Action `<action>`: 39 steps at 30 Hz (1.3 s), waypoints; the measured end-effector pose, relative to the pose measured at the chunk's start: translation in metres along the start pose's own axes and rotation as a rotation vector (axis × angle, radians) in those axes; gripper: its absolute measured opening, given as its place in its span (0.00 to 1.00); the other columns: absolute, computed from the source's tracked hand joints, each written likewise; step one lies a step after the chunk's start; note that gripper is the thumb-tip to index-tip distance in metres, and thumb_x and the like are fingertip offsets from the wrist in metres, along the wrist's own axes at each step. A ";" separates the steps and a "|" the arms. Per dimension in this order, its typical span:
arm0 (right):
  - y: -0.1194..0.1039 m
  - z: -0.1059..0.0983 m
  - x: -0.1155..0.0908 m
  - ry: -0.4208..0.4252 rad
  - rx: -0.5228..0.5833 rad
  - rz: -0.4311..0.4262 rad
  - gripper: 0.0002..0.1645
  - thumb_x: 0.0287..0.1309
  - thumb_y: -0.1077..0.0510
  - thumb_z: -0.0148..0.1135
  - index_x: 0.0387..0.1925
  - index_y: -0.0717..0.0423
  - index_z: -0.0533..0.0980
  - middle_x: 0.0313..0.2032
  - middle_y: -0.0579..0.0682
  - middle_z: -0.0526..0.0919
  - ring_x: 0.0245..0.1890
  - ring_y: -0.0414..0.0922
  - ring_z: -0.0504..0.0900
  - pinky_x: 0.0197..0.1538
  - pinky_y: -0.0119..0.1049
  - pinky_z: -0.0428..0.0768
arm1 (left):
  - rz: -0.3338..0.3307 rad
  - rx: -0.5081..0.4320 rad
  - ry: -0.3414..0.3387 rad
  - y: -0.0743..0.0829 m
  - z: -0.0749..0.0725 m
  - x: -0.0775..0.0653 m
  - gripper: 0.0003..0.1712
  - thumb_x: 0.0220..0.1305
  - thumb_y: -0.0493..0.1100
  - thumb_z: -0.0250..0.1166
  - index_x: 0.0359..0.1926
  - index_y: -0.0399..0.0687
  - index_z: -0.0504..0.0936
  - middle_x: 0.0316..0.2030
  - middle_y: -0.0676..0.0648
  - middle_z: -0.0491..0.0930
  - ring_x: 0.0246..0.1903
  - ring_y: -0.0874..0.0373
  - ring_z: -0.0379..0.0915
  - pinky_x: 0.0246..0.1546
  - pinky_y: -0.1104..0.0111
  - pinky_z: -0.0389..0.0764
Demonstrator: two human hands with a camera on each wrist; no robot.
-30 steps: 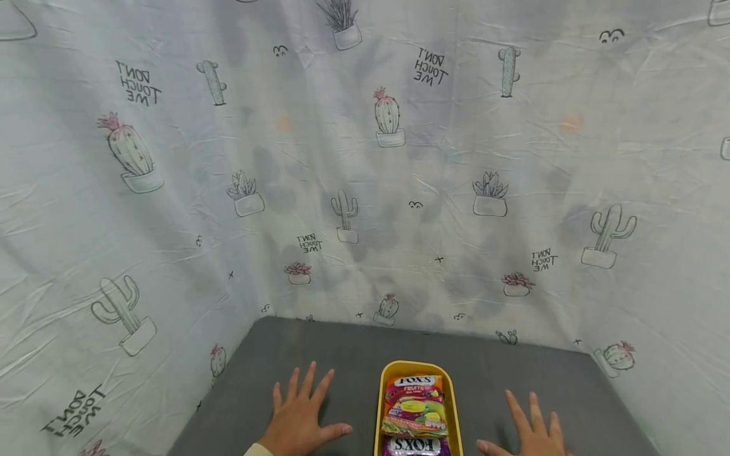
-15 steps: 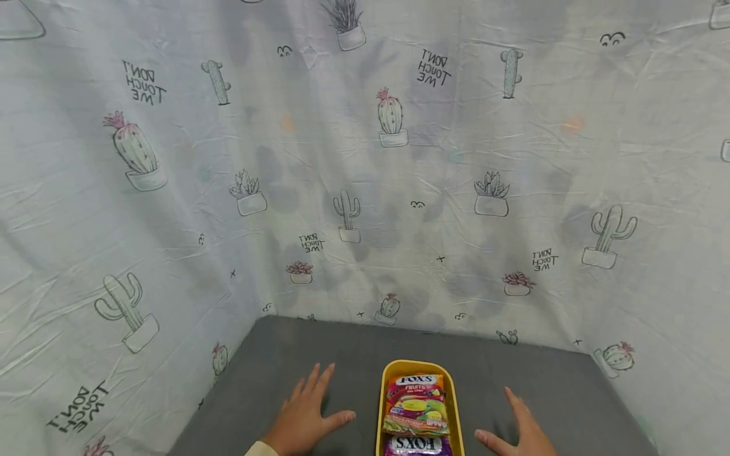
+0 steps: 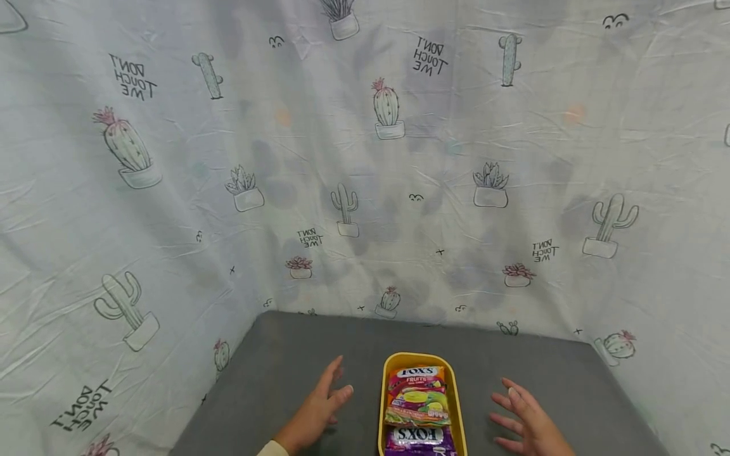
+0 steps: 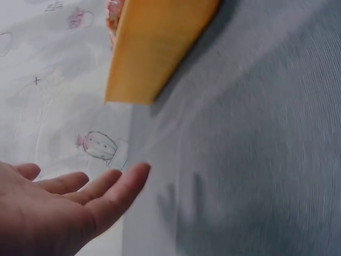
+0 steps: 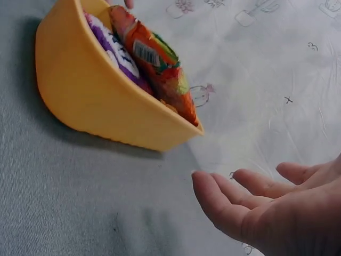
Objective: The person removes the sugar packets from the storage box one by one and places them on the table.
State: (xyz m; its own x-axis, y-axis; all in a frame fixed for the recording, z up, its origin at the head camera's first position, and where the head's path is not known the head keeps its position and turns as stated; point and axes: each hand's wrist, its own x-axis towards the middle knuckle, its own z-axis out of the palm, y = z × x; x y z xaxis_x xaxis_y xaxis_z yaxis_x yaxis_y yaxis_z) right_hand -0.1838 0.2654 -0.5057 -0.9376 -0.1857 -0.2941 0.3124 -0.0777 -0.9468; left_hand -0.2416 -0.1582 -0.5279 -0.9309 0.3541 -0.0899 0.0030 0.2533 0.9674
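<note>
In the head view a yellow plastic tub (image 3: pixel 380 405) stands on the grey table, cut off by the frame's lower edge. Inside it lie an orange and red candy bag (image 3: pixel 418 398) marked FOX'S FRUITS and, nearer me, a purple FOX'S bag (image 3: pixel 419 440). My left hand (image 3: pixel 312 411) hovers left of the tub, palm turned toward it, apart from it. On the other side my right hand (image 3: pixel 530 421) is also held off the tub, fingers loosely spread. Both wrist views show relaxed fingers with nothing in them: left hand (image 4: pixel 69 208), right hand (image 5: pixel 282 202).
The grey tabletop (image 3: pixel 319 335) extends around the tub. White cloth printed with cacti (image 3: pixel 388 190) hangs behind the table and along both sides. Hand shadows fall on the table in the wrist views.
Both hands have turned from palms down, fingers spread, to palms facing inward. The view has tilted slightly down. The tub and bags stay in place.
</note>
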 end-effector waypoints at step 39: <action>-0.010 0.017 0.013 -0.281 0.252 0.002 0.51 0.67 0.30 0.33 0.74 0.54 0.28 0.69 0.63 0.56 0.62 0.63 0.65 0.57 0.65 0.63 | -0.126 -0.493 -0.066 -0.008 0.060 0.013 0.43 0.66 0.51 0.60 0.73 0.42 0.50 0.64 0.31 0.62 0.52 0.38 0.70 0.29 0.43 0.79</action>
State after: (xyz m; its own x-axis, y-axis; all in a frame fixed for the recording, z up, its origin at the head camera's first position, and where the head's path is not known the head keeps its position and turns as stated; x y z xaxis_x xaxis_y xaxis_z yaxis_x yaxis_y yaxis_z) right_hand -0.1964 0.2474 -0.4979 -0.8693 -0.4447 -0.2157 0.3749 -0.3088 -0.8742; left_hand -0.2317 -0.1011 -0.5511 -0.8877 0.4085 -0.2126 -0.2956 -0.1513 0.9433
